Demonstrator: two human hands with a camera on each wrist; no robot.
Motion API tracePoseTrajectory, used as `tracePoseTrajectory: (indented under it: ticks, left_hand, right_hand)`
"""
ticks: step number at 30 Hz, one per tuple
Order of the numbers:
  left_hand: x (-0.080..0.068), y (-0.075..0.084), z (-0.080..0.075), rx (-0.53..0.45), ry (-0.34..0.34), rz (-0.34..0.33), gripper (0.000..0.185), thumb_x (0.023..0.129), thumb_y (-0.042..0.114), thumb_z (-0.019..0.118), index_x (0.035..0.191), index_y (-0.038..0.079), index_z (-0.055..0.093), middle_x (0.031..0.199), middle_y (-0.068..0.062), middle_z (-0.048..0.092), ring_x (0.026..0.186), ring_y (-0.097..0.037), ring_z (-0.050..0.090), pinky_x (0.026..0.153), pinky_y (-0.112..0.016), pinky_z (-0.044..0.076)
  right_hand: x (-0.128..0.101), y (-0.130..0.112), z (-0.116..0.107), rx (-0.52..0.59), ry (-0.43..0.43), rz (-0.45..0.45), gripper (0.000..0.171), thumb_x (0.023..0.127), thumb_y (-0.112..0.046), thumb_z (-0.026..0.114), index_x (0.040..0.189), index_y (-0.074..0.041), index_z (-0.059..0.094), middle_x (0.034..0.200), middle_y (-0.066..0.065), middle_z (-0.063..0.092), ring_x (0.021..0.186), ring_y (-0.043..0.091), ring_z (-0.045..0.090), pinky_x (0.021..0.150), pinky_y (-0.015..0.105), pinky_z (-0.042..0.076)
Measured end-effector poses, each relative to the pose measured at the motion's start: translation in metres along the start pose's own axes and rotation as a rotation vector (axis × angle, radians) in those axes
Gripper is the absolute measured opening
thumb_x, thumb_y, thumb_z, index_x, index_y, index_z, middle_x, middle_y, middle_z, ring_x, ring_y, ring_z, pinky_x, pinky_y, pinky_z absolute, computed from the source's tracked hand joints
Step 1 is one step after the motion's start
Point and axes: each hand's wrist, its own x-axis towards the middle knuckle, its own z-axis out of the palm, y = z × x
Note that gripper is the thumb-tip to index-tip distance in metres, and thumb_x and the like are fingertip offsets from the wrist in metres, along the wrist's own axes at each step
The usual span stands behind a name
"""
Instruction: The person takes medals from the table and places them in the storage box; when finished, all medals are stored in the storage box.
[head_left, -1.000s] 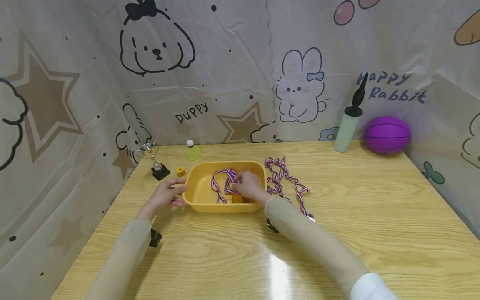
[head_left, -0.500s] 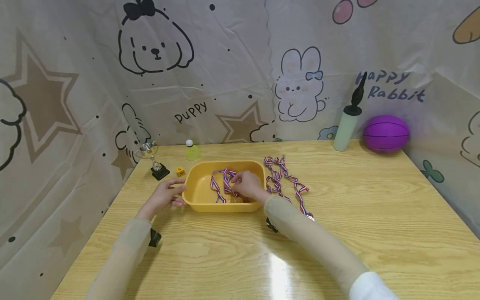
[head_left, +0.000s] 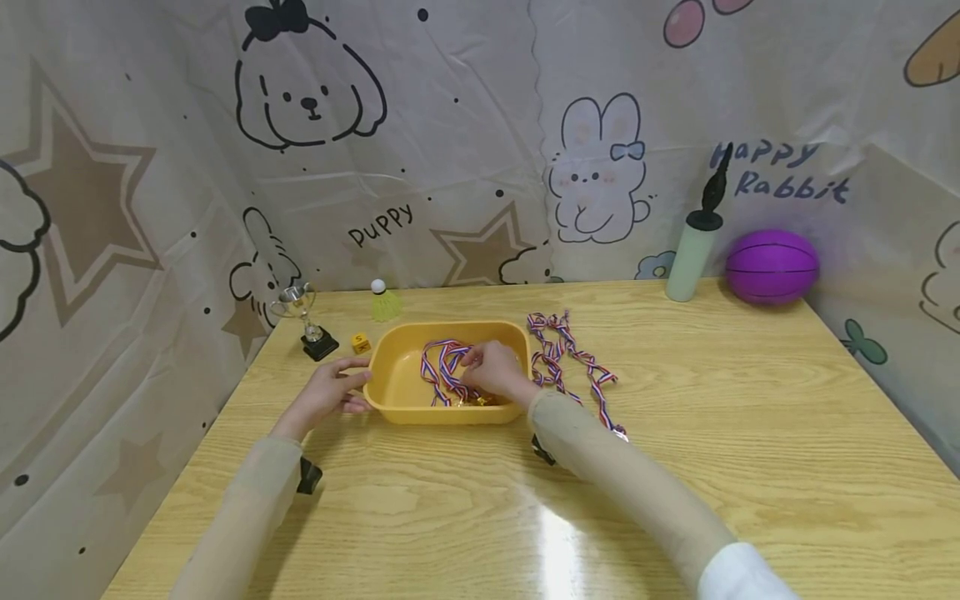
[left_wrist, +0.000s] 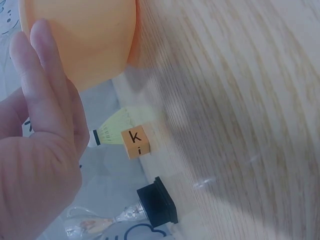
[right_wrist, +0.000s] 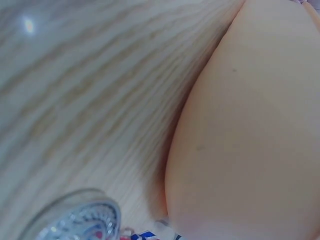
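Observation:
A yellow plastic basin stands on the table. At its left end my left hand touches the wall with nearly straight fingers; in the left wrist view these fingers lie against the basin's outside. My right hand reaches over the right rim and pinches a red, white and blue medal ribbon inside. Gold-coloured medals lie low in the basin, partly hidden by the front wall. The right wrist view shows the basin's outer wall but not the hand.
Right of the basin lie more tangled medal ribbons with a silver medal. A trophy cup, letter cube and shuttlecock stand left and behind. A hand pump and purple ball are at the back right.
The medal below my right hand has sunk lower in the basin, and its ribbon has slackened into loops to the left. My left hand keeps its place.

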Motion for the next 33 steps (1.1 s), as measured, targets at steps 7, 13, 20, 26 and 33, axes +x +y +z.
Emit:
tracePoseTrajectory:
  ticks: [7, 13, 20, 26, 33]
  left_hand:
    - [0.001, 0.000, 0.000, 0.004, 0.007, -0.002, 0.050, 0.102, 0.014, 0.047, 0.145, -0.006, 0.031, 0.083, -0.005, 0.067, 0.060, -0.009, 0.067, 0.061, -0.021, 0.060]
    - [0.001, -0.001, 0.000, 0.000, -0.001, 0.000, 0.050, 0.102, 0.014, 0.047, 0.145, -0.006, 0.030, 0.083, -0.005, 0.067, 0.060, -0.009, 0.067, 0.061, -0.021, 0.060]
    - [0.002, -0.001, 0.000, 0.005, 0.006, 0.002, 0.051, 0.102, 0.015, 0.048, 0.145, -0.006, 0.031, 0.084, -0.006, 0.068, 0.060, -0.009, 0.067, 0.060, -0.021, 0.060]
    - [0.001, 0.001, 0.001, 0.013, 0.017, 0.012, 0.051, 0.102, 0.015, 0.048, 0.145, -0.006, 0.031, 0.087, -0.009, 0.068, 0.060, -0.010, 0.067, 0.061, -0.022, 0.060]
    - [0.001, -0.002, -0.001, 0.030, 0.008, 0.007, 0.051, 0.102, 0.017, 0.047, 0.146, -0.004, 0.031, 0.091, -0.010, 0.067, 0.062, -0.010, 0.067, 0.064, -0.023, 0.061]
  right_hand:
    - [0.000, 0.000, 0.000, 0.046, -0.002, 0.012, 0.024, 0.078, -0.006, 0.073, 0.101, -0.001, 0.070, 0.084, 0.007, 0.069, 0.063, 0.011, 0.056, 0.058, 0.019, 0.050]
    - [-0.004, 0.000, -0.008, 0.216, -0.016, 0.007, 0.025, 0.082, -0.004, 0.070, 0.105, 0.003, 0.067, 0.088, 0.010, 0.068, 0.066, 0.022, 0.063, 0.056, 0.027, 0.058]
    - [-0.012, 0.002, -0.050, 0.348, -0.057, -0.020, 0.034, 0.087, -0.007, 0.069, 0.118, 0.004, 0.061, 0.106, 0.018, 0.066, 0.094, 0.034, 0.068, 0.074, 0.046, 0.061]
    - [-0.030, 0.023, -0.105, 0.298, -0.017, -0.028, 0.040, 0.088, -0.011, 0.069, 0.123, 0.003, 0.058, 0.114, 0.023, 0.063, 0.096, 0.033, 0.068, 0.078, 0.049, 0.060]
    - [-0.060, 0.072, -0.156, 0.225, 0.032, 0.033, 0.045, 0.091, -0.012, 0.064, 0.129, 0.006, 0.051, 0.119, 0.028, 0.061, 0.094, 0.028, 0.069, 0.078, 0.046, 0.060]
